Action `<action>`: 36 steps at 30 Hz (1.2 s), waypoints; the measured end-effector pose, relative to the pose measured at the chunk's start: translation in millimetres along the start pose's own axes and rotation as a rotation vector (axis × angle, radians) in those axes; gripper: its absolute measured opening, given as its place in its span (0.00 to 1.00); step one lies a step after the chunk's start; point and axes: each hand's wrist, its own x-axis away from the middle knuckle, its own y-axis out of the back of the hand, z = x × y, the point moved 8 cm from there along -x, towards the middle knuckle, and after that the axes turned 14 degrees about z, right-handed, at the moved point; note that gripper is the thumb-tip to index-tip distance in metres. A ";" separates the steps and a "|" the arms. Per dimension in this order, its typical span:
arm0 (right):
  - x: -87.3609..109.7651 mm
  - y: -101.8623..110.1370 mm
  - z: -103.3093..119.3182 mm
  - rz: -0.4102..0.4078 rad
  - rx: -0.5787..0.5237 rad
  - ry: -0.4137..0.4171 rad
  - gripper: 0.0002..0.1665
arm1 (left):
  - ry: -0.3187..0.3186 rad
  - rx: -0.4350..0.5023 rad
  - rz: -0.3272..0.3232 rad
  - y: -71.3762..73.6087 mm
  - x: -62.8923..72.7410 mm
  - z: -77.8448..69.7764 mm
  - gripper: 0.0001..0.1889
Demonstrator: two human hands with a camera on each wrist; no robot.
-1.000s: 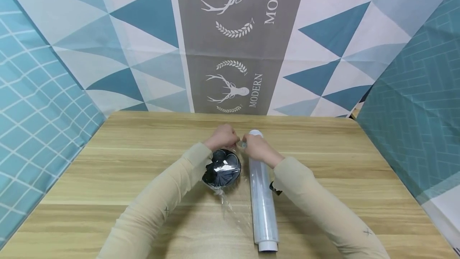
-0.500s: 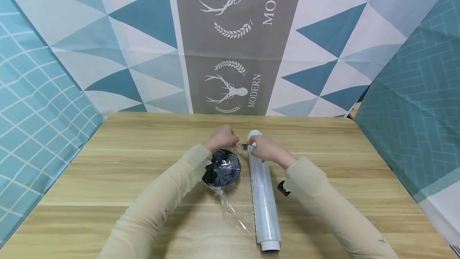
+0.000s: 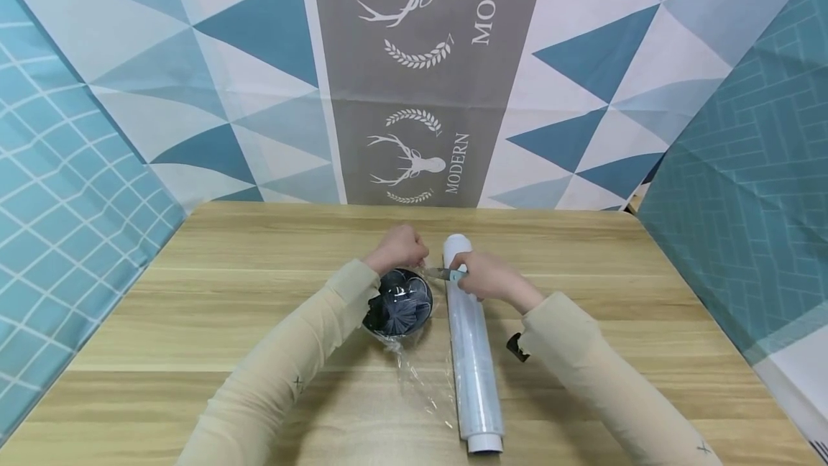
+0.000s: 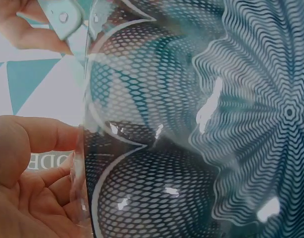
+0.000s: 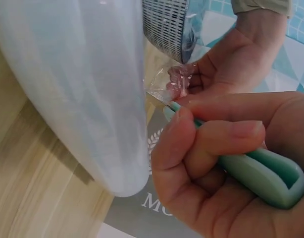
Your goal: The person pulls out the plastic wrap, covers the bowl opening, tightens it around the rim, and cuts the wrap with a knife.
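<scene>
At the centre of the head view, the left hand [image 3: 399, 247] pinched clear, crinkled plastic film [image 5: 168, 82] at the far edge of the round, dark, white-patterned bowl [image 3: 402, 308], which sat just below it. The right hand [image 3: 489, 277] gripped a mint-green folding knife [image 3: 458, 275], blade pointing left, above the long white film roll [image 3: 475, 358] on the pale wooden worktop [image 3: 601, 293]. "MODERN" showed on the grey wall panel [image 3: 423, 92], upper centre.

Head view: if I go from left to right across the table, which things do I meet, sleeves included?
Left sleeve → bowl → roll of plastic film → right sleeve. The left hand, knife and right hand overlap others, so I leave them out.
</scene>
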 end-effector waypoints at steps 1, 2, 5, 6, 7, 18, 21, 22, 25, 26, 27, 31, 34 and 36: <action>-1.3 -0.2 0.2 -0.005 0.001 -0.006 0.22 | 0.000 0.000 0.001 -0.5 -0.2 -0.4 0.15; -3.1 -0.4 0.6 -0.009 -0.003 -0.009 0.22 | 0.001 0.000 0.005 -1.2 -0.4 -0.9 0.15; -10.2 -0.6 2.2 -0.024 -0.018 -0.013 0.21 | 0.005 -0.015 0.010 -2.4 -1.1 -2.8 0.14; -12.7 -0.4 2.9 -0.029 -0.018 -0.010 0.21 | 0.006 -0.020 0.011 -2.9 -1.3 -3.3 0.14; -15.2 -0.5 3.4 -0.032 -0.023 -0.012 0.21 | 0.007 -0.028 0.013 -3.3 -1.6 -3.8 0.14; -20.4 -4.6 0.7 -0.052 -0.053 -0.030 0.20 | -0.005 0.018 0.014 -3.8 -3.6 -4.2 0.16; -15.9 -4.4 -1.6 -0.056 -0.069 -0.021 0.20 | 0.007 0.045 0.018 -3.4 -3.5 -2.9 0.18; -14.4 -4.4 -2.5 -0.056 -0.078 -0.018 0.21 | 0.007 0.052 0.020 -3.4 -3.2 -2.8 0.18; -10.3 -3.9 -5.1 -0.057 -0.093 -0.010 0.21 | -0.007 0.056 0.020 -3.3 -2.8 -3.6 0.18; -9.2 -3.5 -5.9 -0.059 -0.095 -0.008 0.21 | -0.012 0.054 0.017 -3.0 -2.7 -3.8 0.19; -8.2 -3.3 -6.5 -0.058 -0.099 -0.005 0.22 | -0.015 0.057 0.016 -3.0 -2.5 -3.7 0.19; -5.3 -3.1 -9.4 -0.055 -0.111 0.000 0.21 | -0.018 0.074 0.013 -2.8 -2.2 -2.7 0.18; -3.0 -3.5 -9.5 -0.053 -0.107 0.004 0.20 | -0.018 0.085 0.016 -3.1 -1.7 -1.9 0.18; -2.0 -4.5 -9.6 -0.055 -0.095 0.006 0.19 | -0.018 0.087 0.014 -3.3 -1.6 -1.3 0.18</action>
